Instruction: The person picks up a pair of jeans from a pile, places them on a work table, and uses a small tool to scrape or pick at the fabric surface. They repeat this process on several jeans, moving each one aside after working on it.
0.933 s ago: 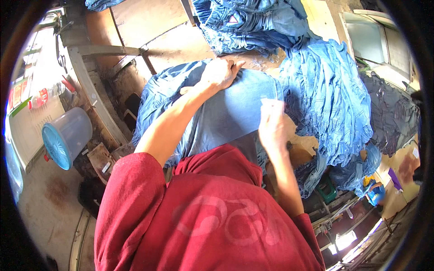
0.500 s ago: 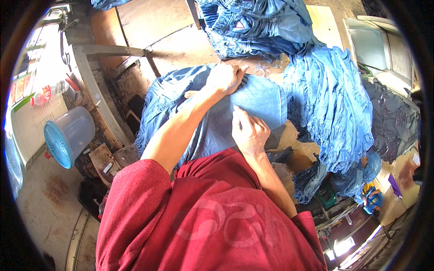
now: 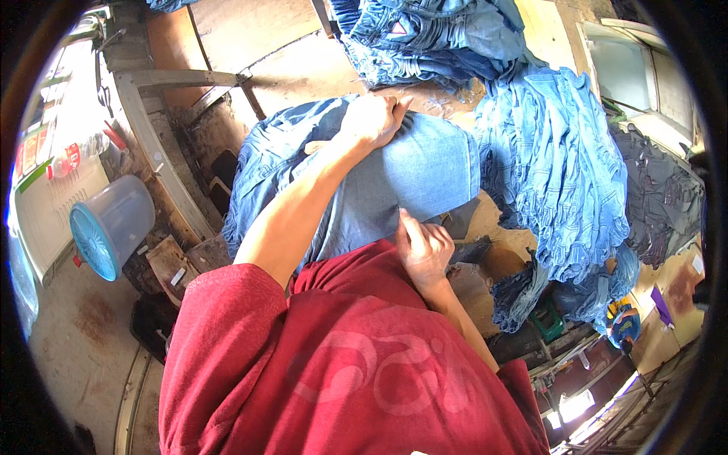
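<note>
A blue denim garment (image 3: 432,163) lies spread in front of me, its hemmed end smooth and toward the right, the rest bunched at the left. Near its far edge, my left hand (image 3: 371,121) is closed on the cloth, knuckles up. My right hand (image 3: 425,246) is at the near edge, in front of my red shirt, with thumb and forefinger pinched together. Whatever lies between those fingertips is too small to make out. A small tan piece (image 3: 315,146) shows beside my left wrist, on the folds.
Stacked blue denim (image 3: 432,38) stands at the far side. Lighter denim pieces (image 3: 550,167) hang in a heap at right, beside a dark garment pile (image 3: 656,193). At left are a wooden frame (image 3: 163,159) and a translucent bucket (image 3: 125,216) with a blue lid. Another person (image 3: 624,326) is at lower right.
My right hand has drawn back toward me, from over the denim to its near edge, still pinched. My left hand keeps its hold, with little movement.
</note>
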`<state>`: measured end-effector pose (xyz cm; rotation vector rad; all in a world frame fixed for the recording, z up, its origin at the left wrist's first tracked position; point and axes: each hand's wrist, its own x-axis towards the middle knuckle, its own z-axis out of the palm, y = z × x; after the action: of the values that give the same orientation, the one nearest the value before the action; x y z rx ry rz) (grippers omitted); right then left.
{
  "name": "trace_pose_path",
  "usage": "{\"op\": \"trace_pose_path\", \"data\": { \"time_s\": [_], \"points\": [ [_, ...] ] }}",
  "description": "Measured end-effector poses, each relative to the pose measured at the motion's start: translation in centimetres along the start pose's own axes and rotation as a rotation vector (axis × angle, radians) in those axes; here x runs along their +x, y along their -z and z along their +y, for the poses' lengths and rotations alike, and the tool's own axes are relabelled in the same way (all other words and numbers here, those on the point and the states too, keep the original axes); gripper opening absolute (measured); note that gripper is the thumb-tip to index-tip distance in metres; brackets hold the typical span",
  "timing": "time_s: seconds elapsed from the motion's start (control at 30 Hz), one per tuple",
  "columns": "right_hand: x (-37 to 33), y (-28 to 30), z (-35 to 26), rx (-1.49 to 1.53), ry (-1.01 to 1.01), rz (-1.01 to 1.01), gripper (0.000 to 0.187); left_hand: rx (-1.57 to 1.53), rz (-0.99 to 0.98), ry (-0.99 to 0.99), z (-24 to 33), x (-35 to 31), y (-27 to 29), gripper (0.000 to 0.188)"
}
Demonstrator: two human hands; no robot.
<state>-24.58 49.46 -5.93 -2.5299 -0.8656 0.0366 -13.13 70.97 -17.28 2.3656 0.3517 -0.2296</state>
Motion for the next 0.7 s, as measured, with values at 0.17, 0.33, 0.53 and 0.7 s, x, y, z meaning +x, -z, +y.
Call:
{"op": "trace_pose_path", "data": {
  "time_s": [0.17,0.33,0.53,0.7],
  "points": [
    [1.3,0.0,0.1,0.095,-0.088,0.019,0.015,0.026,0.039,-0.018,0.2,-0.1,0.3,0.058],
    [5.1,-2.1,0.2,0.041,-0.026,0.073,0.012,0.033,0.008,0.004,0.2,-0.1,0.2,0.056],
    [5.3,-2.3,0.2,-0.042,-0.01,0.01,0.015,0.0,0.017,-0.004,0.1,0.0,0.2,0.054],
    [3.1,-1.9,0.5,-0.042,-0.005,-0.047,0.026,-0.005,0.026,0.008,0.3,-0.2,0.4,0.055]
  ]
}}
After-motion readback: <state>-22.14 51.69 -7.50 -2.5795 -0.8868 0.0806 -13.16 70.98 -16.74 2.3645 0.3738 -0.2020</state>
